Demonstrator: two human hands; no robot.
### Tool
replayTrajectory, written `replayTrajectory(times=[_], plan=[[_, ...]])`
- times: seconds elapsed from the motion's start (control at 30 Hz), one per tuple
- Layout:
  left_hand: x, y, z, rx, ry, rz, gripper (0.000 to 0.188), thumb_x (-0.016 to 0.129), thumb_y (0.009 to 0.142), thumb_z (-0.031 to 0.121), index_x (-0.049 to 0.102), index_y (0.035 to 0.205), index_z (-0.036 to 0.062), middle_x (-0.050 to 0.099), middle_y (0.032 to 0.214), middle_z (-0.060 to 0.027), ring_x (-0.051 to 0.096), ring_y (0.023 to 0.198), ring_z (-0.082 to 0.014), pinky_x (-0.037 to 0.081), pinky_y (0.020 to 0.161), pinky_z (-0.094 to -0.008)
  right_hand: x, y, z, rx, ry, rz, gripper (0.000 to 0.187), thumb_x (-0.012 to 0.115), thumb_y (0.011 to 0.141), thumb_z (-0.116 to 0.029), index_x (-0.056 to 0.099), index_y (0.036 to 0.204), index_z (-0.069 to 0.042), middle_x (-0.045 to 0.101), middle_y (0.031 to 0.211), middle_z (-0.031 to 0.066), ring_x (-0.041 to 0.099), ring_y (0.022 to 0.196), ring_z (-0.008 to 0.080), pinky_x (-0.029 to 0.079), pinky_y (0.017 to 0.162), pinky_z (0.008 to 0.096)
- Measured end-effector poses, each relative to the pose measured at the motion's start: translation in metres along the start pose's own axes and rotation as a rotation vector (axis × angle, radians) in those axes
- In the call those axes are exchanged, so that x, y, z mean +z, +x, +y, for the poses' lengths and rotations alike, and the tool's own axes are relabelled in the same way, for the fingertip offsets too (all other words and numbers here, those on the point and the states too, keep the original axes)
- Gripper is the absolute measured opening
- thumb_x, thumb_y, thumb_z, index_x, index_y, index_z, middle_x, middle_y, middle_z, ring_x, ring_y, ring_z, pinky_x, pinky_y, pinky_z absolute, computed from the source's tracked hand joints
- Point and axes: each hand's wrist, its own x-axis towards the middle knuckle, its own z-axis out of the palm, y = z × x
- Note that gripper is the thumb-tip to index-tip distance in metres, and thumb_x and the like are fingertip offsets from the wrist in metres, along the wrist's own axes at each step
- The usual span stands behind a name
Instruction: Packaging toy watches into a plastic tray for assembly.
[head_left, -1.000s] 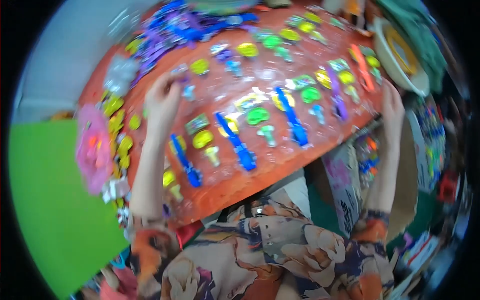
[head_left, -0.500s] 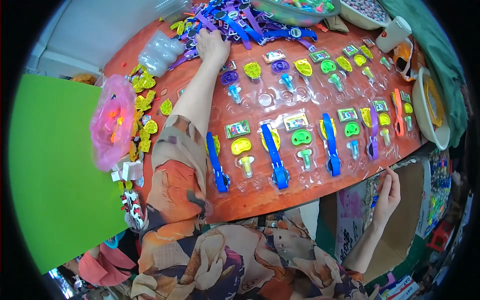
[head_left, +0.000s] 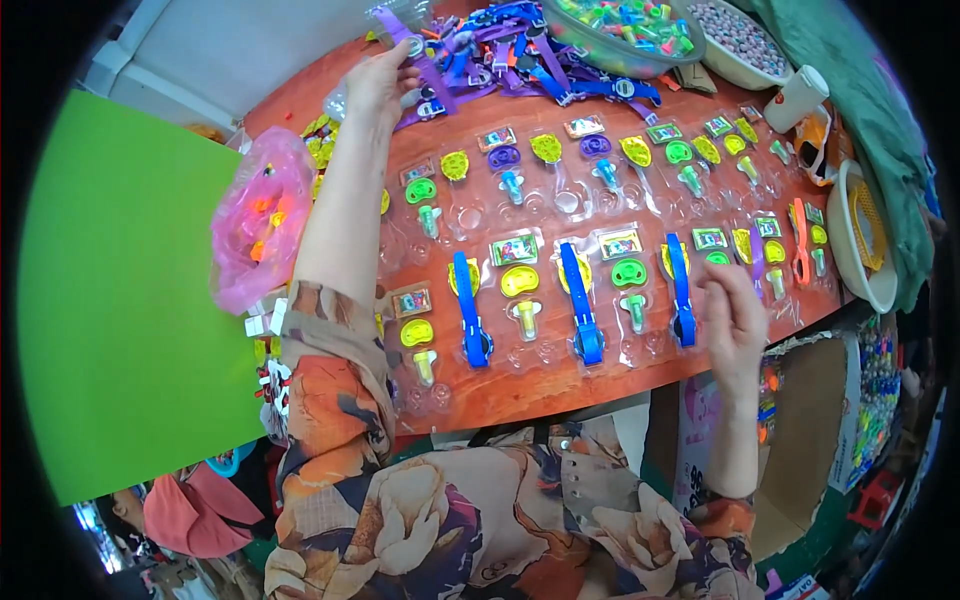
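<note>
At the back left, my left hand (head_left: 378,88) is closed on a purple toy watch (head_left: 428,72) by its strap, lifted beside the pile of blue and purple watches (head_left: 530,55). Loosely bent and seemingly empty, the fingers of my right hand (head_left: 738,318) hover over the front row, just right of a blue watch (head_left: 679,290). Clear plastic blister trays (head_left: 535,350) cover the table in two rows. Their hollows hold yellow pieces, printed packets, pacifier-shaped pieces (head_left: 519,281) and small bottle-shaped pieces (head_left: 527,318). Some front trays also hold blue, purple or orange watches.
A pink plastic bag (head_left: 262,225) with orange pieces lies at the left, by loose yellow pieces. Basins of small parts (head_left: 625,45) stand at the back. A white cup (head_left: 797,100) and a cream basin (head_left: 866,265) are at the right. Below the edge sits an open cardboard box (head_left: 808,450).
My left hand has drawn a purple watch out of the pile and moved left with it. My right hand has risen from the table edge and moved left over the front trays.
</note>
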Motion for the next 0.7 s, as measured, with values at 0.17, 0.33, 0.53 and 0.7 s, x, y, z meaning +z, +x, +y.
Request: replayTrajectory(times=[0.17, 0.33, 0.53, 0.7], plan=[[-0.001, -0.067, 0.014, -0.119, -0.313, -0.413, 0.015, 0.057, 0.100, 0.012, 0.058, 0.114, 0.0065, 0.067, 0.096, -0.0068, 0.067, 0.078, -0.0184, 0.055, 0.062, -0.0307, 0.054, 0.014, -0.037, -0.151, 0.144, -0.120, 0.020, 0.059, 0.093, 0.001, 0.066, 0.112, 0.001, 0.066, 0.094, 0.0111, 0.064, 0.083, 0.0194, 0.050, 0.073, 0.0286], [0.038, -0.198, -0.009, -0.308, -0.636, -0.553, 0.014, 0.055, 0.100, 0.010, 0.060, 0.113, 0.0107, 0.067, 0.100, -0.0053, 0.068, 0.085, -0.0205, 0.056, 0.067, -0.0330, 0.093, -0.001, -0.036, 0.449, 0.865, -0.322, 0.036, 0.054, 0.104, -0.026, 0.060, 0.130, 0.000, 0.067, 0.089, 0.0069, 0.061, 0.082, 0.0091, 0.049, 0.069, 0.0257], [0.042, -0.306, -0.053, -0.612, -0.806, -0.534, 0.019, 0.054, 0.101, 0.014, 0.059, 0.118, 0.0064, 0.067, 0.101, -0.0083, 0.067, 0.085, -0.0193, 0.055, 0.065, -0.0304, 0.100, -0.032, -0.036, 0.211, 1.352, 0.007, 0.035, 0.045, 0.107, -0.022, 0.052, 0.135, -0.003, 0.066, 0.112, 0.0095, 0.059, 0.083, 0.0126, 0.050, 0.075, 0.0286], [0.019, -0.326, -0.050, -0.579, -0.569, -0.452, 0.035, 0.051, 0.103, 0.024, 0.054, 0.130, 0.0014, 0.068, 0.115, -0.0134, 0.066, 0.084, -0.0144, 0.048, 0.053, -0.0222, 0.077, -0.068, -0.037, 0.231, 1.123, -0.098, 0.033, 0.052, 0.104, -0.013, 0.048, 0.136, -0.003, 0.070, 0.095, 0.0144, 0.057, 0.070, 0.0104, 0.048, 0.068, 0.0232]])
